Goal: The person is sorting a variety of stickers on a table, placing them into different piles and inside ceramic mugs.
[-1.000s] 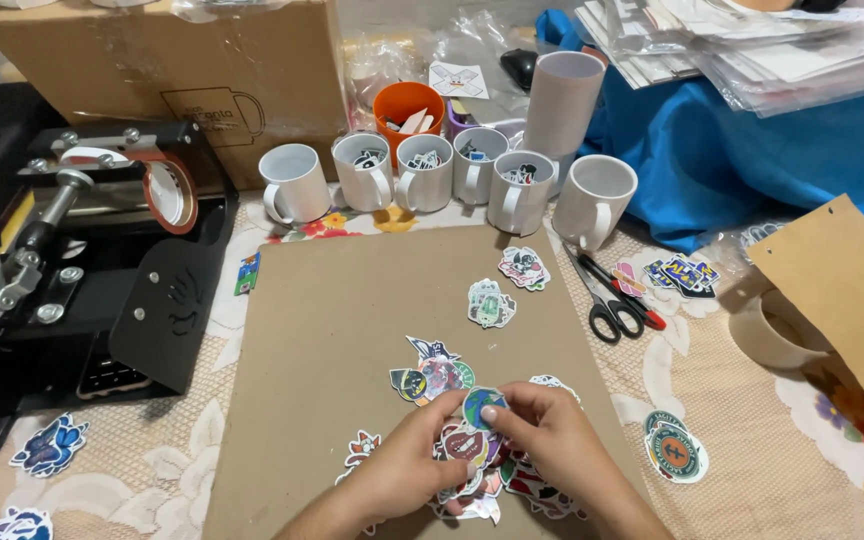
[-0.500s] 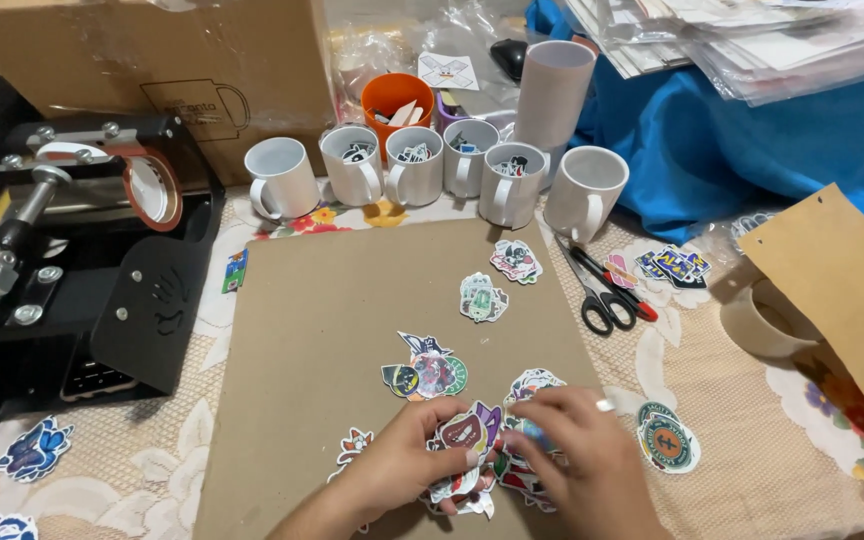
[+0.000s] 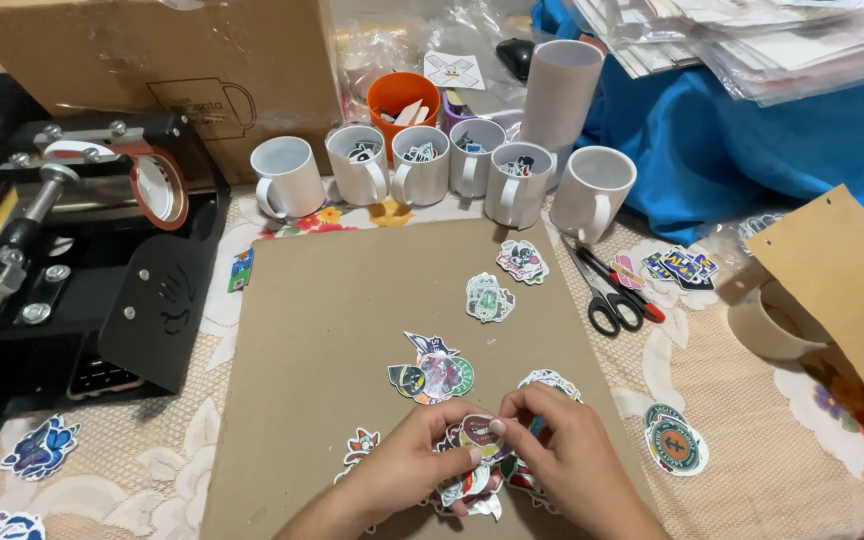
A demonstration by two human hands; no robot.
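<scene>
both hands, left hand and right hand, seemingly pinch one round sticker.

2 bare hands meet, fingertips together.
The left hand and right hand reach forward, palms down, fingers curled inward, thumbs and forefingers pinching.

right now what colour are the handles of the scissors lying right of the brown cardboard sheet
The metal scissors have one black handle and one red; head view.

Sticker pile: mostly under my left hand and right hand; designs unreadable.
Forearms: cut by bottom edge.
Mug press: left side out of frame.
Mugs' contents: too small to tell.
</scene>
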